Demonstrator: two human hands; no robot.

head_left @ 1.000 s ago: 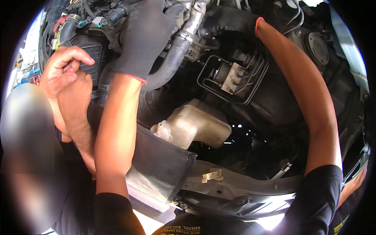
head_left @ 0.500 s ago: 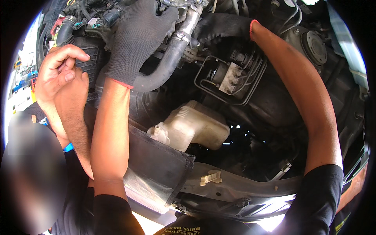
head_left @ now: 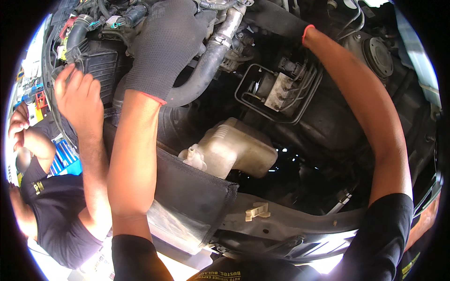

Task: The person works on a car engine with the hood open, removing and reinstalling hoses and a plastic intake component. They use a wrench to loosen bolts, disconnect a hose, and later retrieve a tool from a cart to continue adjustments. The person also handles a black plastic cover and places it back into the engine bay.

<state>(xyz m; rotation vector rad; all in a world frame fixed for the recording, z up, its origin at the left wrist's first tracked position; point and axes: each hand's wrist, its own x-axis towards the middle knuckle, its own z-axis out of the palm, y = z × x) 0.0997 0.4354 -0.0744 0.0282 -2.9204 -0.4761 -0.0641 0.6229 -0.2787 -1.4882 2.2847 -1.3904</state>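
Observation:
Over the engine at the upper left is my left hand (head_left: 166,49), in a dark grey knit glove with a red cuff. Its back faces up and its fingertips are hidden among the engine parts. Right beside it runs a coolant hose (head_left: 206,70), a thick black curve clamped to a metal pipe (head_left: 232,23). My right hand (head_left: 276,19), gloved the same way, reaches in from the right to behind that pipe. Its fingers are out of sight in the shadow, so what it grips, if anything, cannot be made out.
A white plastic reservoir (head_left: 234,145) sits mid-bay, below a valve block (head_left: 279,91) with bent metal lines. A cream plastic clip (head_left: 258,211) lies on the front crossmember (head_left: 286,225). At left, a co-worker's bare hand (head_left: 82,100) is raised close to my left forearm.
My right hand has shifted farther up behind the metal pipe; my left hand stays nearly in place. The co-worker has leaned away, and their two hands, together before, are now apart.

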